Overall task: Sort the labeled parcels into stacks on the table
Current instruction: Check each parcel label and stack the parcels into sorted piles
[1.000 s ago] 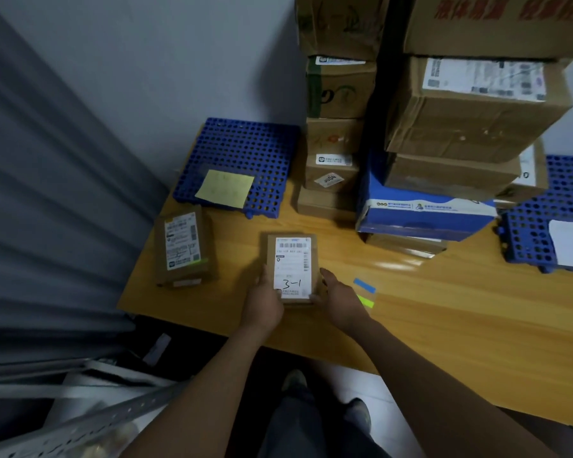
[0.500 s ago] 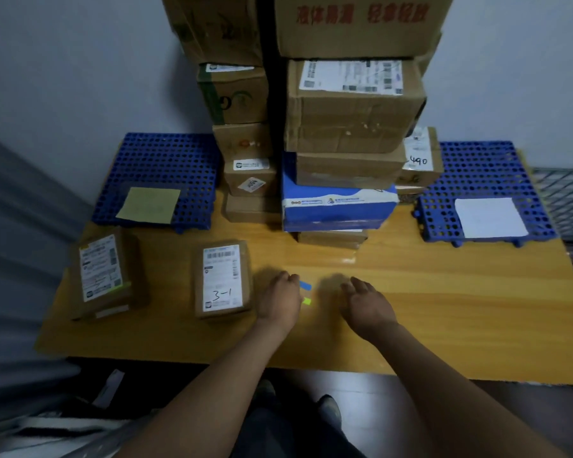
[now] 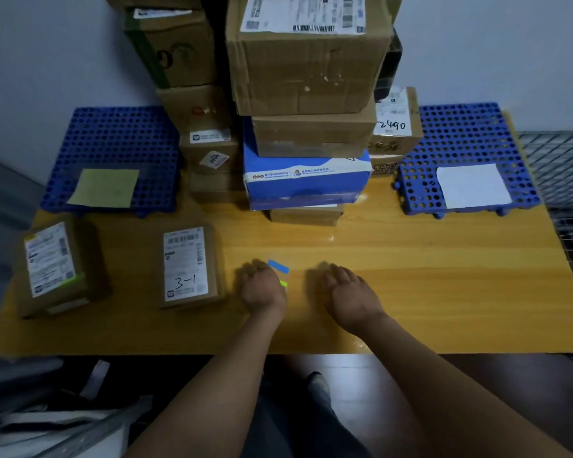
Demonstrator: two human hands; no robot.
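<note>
Left hand (image 3: 262, 287) empty, palm down, fingers loosely curled over the table (image 3: 444, 292), just right of the parcel marked "3-1" (image 3: 189, 264) and not touching it. Right hand (image 3: 348, 292) likewise empty, flat and relaxed, near the table's middle.

Largest first: the tall pile of unsorted cartons (image 3: 306, 54) against the back wall, brown boxes with a blue-and-white box (image 3: 303, 180) low in the stack. Top cartons look bulky; likely need both hands under the bottom edges, and pulling a lower one risks toppling the rest.

Two blue perforated mats: left mat (image 3: 113, 140) bearing a yellow note (image 3: 105, 188), right mat (image 3: 460, 133) bearing a white sheet (image 3: 473, 186). Probably the sorting spots, though neither has a parcel on it.

Two small parcels lie flat near the front left, label up, well apart: the "3-1" one and a second parcel (image 3: 55, 266) toward the table's left edge. Both seem stiff cardboard, light, one-hand work; grip across the short sides, clear of the label.

Smallest: a blue tape strip (image 3: 278, 266) and a green tape strip (image 3: 283, 283) on the wood beside the left hand.
</note>
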